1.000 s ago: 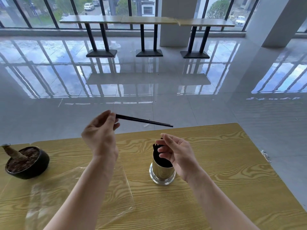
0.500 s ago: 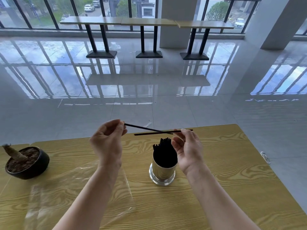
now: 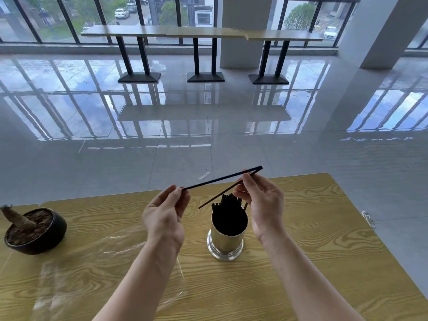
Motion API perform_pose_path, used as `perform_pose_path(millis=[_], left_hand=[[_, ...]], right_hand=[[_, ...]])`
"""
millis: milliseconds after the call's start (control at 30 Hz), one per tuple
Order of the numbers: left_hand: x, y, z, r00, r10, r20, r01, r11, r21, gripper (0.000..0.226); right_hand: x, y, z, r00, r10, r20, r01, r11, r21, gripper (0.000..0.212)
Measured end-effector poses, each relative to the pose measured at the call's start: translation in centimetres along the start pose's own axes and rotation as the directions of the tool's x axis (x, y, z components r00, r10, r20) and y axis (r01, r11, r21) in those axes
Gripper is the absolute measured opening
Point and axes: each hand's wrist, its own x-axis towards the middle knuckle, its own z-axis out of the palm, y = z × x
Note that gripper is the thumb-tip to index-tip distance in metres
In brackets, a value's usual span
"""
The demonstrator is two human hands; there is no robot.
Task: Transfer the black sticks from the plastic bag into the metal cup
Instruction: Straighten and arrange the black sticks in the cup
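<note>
The plant pot (image 3: pixel 34 230) sits at the table's (image 3: pixel 324 251) left edge, the flattened plastic bag (image 3: pixel 97 267) beside it (seemingly empty, though glare hides much). My left hand (image 3: pixel 165 216) pinches one stick (image 3: pixel 217 179) by its end. The cup (image 3: pixel 228 239) stands packed with sticks (image 3: pixel 228 205). My right hand (image 3: pixel 264 205) pinches another stick (image 3: pixel 222 195), slanted above the cup.

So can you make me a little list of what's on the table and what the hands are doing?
left hand: pinching one end of a black stick
right hand: holding a second stick, tilted over the cup
metal cup: upright, full of black sticks
plastic bag: lying flat, looks empty
plant pot: far left of the table
</note>
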Motion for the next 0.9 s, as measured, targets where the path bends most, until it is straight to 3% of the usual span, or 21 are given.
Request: perform_pose_path(millis=[300,667,733,800,900], left_hand=[[-0.5,-3.0,-0.4,0.974,-0.19,-0.123,0.184,0.981,-0.06,0.01],[-0.2,-5.8,-0.7,0.963,-0.242,-0.117,0.241,0.97,-0.023,0.008],[-0.3,-6.1,-1.0,0.97,-0.231,-0.08,0.235,0.971,0.049,0.009],[-0.1,-6.4,-1.7,0.987,-0.156,-0.039,0.161,0.957,0.241,0.013],[0.4,-7.0,-3.2,0.996,0.013,0.086,-0.062,0.795,0.603,0.019]], right_hand=[[-0.4,-0.4,-0.5,0.996,-0.065,0.055,0.07,0.993,-0.096,0.024],[-0.6,-1.6,-1.2,0.979,-0.162,0.124,0.179,0.974,-0.136,0.015],[-0.4,-2.0,-1.7,0.967,-0.218,0.133,0.242,0.948,-0.205,0.015],[0.1,-2.7,-2.6,0.958,-0.264,0.115,0.286,0.917,-0.277,0.01],[1.0,-3.2,-4.6,0.95,-0.293,0.113,0.31,0.823,-0.475,0.004]])
